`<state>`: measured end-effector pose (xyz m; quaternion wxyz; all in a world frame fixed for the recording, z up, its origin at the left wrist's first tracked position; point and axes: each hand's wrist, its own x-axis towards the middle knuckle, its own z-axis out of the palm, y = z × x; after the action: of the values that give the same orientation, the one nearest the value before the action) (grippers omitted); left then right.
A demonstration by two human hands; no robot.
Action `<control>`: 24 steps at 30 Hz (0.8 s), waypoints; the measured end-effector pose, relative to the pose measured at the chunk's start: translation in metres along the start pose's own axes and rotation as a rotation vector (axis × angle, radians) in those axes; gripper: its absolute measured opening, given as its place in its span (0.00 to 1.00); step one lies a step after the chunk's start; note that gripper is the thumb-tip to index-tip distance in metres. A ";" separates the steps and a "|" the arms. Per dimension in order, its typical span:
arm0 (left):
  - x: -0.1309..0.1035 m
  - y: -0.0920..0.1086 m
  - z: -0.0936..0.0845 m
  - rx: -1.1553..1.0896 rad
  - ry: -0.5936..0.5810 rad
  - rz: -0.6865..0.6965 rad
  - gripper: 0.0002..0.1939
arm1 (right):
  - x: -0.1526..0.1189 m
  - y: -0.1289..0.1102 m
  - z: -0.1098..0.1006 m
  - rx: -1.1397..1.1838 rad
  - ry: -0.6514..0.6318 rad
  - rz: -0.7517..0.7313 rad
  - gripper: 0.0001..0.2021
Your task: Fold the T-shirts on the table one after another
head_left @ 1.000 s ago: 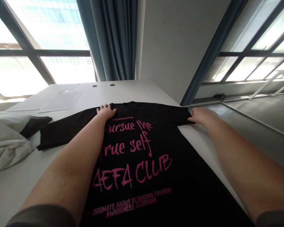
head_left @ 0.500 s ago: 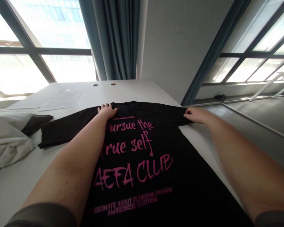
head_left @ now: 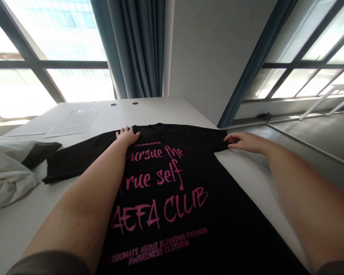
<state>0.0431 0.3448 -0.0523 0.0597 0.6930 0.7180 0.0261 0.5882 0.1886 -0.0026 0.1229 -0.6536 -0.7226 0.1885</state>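
Note:
A black T-shirt with pink lettering lies spread flat, its collar toward the far end and its hem running out of view at the bottom. My left hand rests palm down with fingers spread on the shirt's shoulder, left of the collar. At the end of the right sleeve is my right hand, its thumb and fingers parted and the tips at the cuff. Reaching out to the left, the other sleeve passes partly behind my left forearm.
The shirt lies on a white table. A crumpled light garment with dark parts sits at the left. Thin clear sheets lie at the far left. Behind stand a blue curtain and a pillar.
My right hand has loosened its pinch on the sleeve's end and moved slightly outward, to the right. My left hand stays on the shoulder. The view has shifted a little.

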 end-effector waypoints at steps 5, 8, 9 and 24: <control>-0.001 0.001 -0.001 0.007 0.000 -0.004 0.46 | 0.000 0.001 0.010 0.189 0.089 -0.025 0.36; -0.001 0.001 -0.001 0.011 0.003 -0.006 0.46 | -0.001 0.003 0.011 0.157 0.135 -0.013 0.37; -0.001 0.001 -0.001 0.011 0.003 -0.007 0.46 | -0.002 0.003 0.010 0.138 0.153 -0.006 0.36; 0.003 -0.001 0.002 0.009 0.011 0.003 0.46 | -0.013 0.000 0.005 0.353 -0.088 0.286 0.19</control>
<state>0.0422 0.3477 -0.0542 0.0528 0.6942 0.7173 0.0269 0.5877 0.1751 -0.0063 0.1757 -0.7089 -0.5832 0.3557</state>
